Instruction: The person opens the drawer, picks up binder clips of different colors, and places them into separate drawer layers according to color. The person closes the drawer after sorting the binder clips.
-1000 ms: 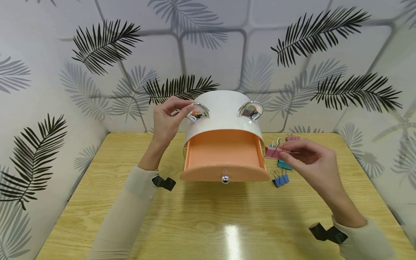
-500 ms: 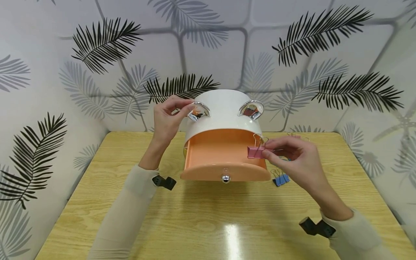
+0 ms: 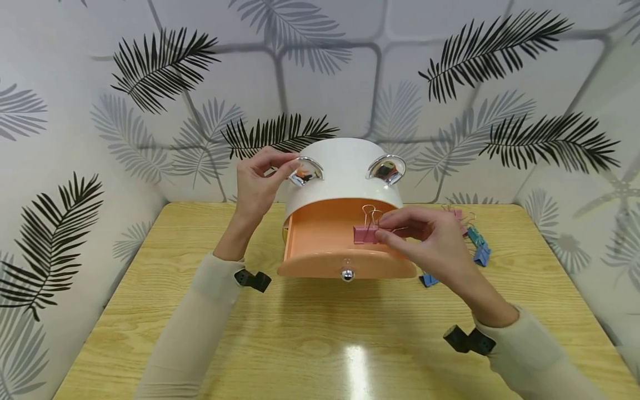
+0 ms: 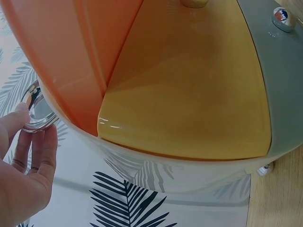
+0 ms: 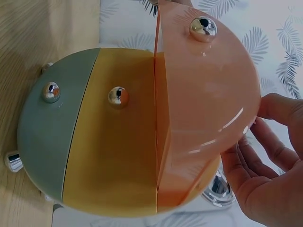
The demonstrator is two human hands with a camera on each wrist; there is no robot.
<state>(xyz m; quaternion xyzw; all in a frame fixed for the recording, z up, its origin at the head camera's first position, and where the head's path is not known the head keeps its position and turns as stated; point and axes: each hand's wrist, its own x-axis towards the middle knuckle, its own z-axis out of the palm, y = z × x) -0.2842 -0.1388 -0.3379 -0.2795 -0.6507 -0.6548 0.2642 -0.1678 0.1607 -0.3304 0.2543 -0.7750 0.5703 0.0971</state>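
Note:
A white drawer cabinet (image 3: 345, 178) stands at the table's back, its top orange drawer (image 3: 320, 268) pulled out. My left hand (image 3: 257, 189) pinches the silver ear-shaped ring (image 3: 306, 172) on the cabinet's left side; the left wrist view shows the thumb and fingers on that ring (image 4: 39, 111). Over the open drawer, my right hand (image 3: 425, 230) pinches a pink binder clip (image 3: 364, 235) by its right end, its wire handles upward. In the right wrist view the drawer front (image 5: 208, 80) hides nearly all of the clip beyond the right fingers.
Several binder clips lie right of the cabinet, including a teal one (image 3: 475, 236) and blue ones (image 3: 482, 255), partly behind my right hand. Below the orange drawer sit a shut yellow drawer (image 5: 111, 146) and a shut green drawer (image 5: 47, 123). A patterned wall (image 3: 330, 83) rises behind the table.
My right hand has carried the pink binder clip leftward from the clips beside the cabinet to above the open drawer. The left hand stays on the ring.

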